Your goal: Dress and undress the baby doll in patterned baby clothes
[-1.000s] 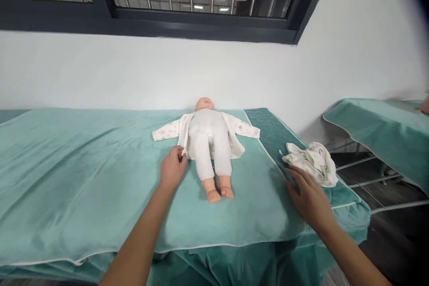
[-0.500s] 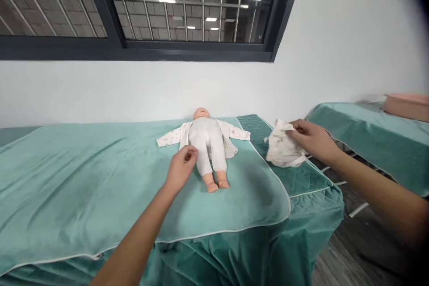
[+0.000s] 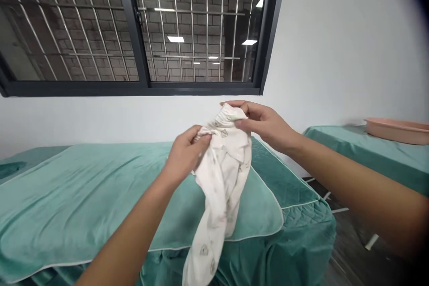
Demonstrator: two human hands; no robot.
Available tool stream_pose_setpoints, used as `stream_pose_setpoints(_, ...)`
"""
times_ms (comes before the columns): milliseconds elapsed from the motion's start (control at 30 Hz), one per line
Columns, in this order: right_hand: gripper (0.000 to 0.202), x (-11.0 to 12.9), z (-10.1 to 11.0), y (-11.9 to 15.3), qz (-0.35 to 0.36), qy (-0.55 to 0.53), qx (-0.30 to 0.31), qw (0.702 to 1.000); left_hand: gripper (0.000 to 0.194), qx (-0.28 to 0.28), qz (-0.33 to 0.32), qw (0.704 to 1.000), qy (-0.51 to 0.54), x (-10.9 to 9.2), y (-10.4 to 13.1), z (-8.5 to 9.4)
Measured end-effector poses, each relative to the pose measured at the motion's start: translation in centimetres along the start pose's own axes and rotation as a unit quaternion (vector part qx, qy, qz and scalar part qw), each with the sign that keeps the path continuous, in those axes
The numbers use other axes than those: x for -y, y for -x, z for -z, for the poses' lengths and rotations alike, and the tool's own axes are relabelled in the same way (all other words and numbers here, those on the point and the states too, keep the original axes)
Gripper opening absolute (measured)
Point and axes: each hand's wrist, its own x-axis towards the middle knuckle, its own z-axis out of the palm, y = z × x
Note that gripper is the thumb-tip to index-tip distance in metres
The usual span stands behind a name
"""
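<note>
A pair of white printed baby pants (image 3: 221, 178) hangs between my hands in the middle of the view, with its legs dangling over the bed's front edge. My left hand (image 3: 187, 152) pinches the gathered waistband on the left. On the right, my right hand (image 3: 261, 123) grips the same waistband, thumb in front and fingers behind. The baby doll that lay on the bed is hidden behind the pants and my hands; only a bit of pale cloth shows beside my left wrist.
A green blanket (image 3: 83, 201) with white piping covers the bed. To the right stands another green-covered table (image 3: 335, 136) bearing a pink basin (image 3: 398, 130). Behind is a white wall with a dark-framed barred window (image 3: 201, 88).
My right hand has brought the bunched pants from the right to the centre, where they now hang unfolded. My left hand has risen and taken hold of the waistband. The view has tilted up.
</note>
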Motion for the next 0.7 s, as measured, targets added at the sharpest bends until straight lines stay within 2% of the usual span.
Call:
stream_pose_setpoints(100, 0.03, 1.3, -0.5, -0.4, -0.008, -0.041, 0.045, 0.998, 0.028, 0.0, 0.003, 0.995, 0.096, -2.8, -0.5, 1.0)
stream_pose_setpoints(200, 0.05, 2.1, -1.3, -0.7, -0.027, -0.053, 0.096, 0.994, 0.027, 0.01, 0.005, 0.993, 0.118, -5.5, -1.1, 1.4)
stream_pose_setpoints(367, 0.024, 4.0, -2.3, -0.6, -0.03, -0.013, 0.158, 0.987, 0.02, 0.028, 0.015, 0.991, 0.132, -7.9, -0.8, 1.9)
stream_pose_setpoints(400, 0.022, 4.4, -2.4, -0.5, -0.025, -0.016, 0.153, 0.988, 0.02, 0.034, 0.025, 0.989, 0.142, -8.0, -0.5, 2.1)
stream_pose_setpoints(467, 0.019, 4.9, -2.3, -0.4, -0.017, -0.045, 0.098, 0.994, 0.026, 0.061, 0.051, 0.983, 0.163, -8.0, 0.0, 2.5)
stream_pose_setpoints(500, 0.017, 5.0, -2.2, -0.4, -0.018, -0.067, 0.055, 0.996, 0.031, 0.096, 0.071, 0.979, 0.165, -7.8, 0.3, 2.7)
stream_pose_setpoints(567, 0.015, 4.9, -2.0, -0.3, -0.033, -0.108, -0.018, 0.993, 0.037, 0.207, 0.121, 0.962, 0.133, -7.2, 0.6, 3.0)
stream_pose_setpoints(633, 0.015, 4.3, -1.8, -0.3, -0.056, -0.143, -0.054, 0.987, 0.034, 0.303, 0.16, 0.935, 0.092, -6.5, 0.8, 3.0)
stream_pose_setpoints(667, 0.016, 3.9, -1.8, -0.1, -0.068, -0.157, -0.061, 0.983, 0.031, 0.319, 0.164, 0.929, 0.091, -6.2, 0.8, 2.8)
stream_pose_setpoints(700, 0.018, 3.6, -1.8, 0.1, -0.081, -0.167, -0.057, 0.981, 0.029, 0.309, 0.154, 0.932, 0.112, -5.9, 0.7, 2.7)
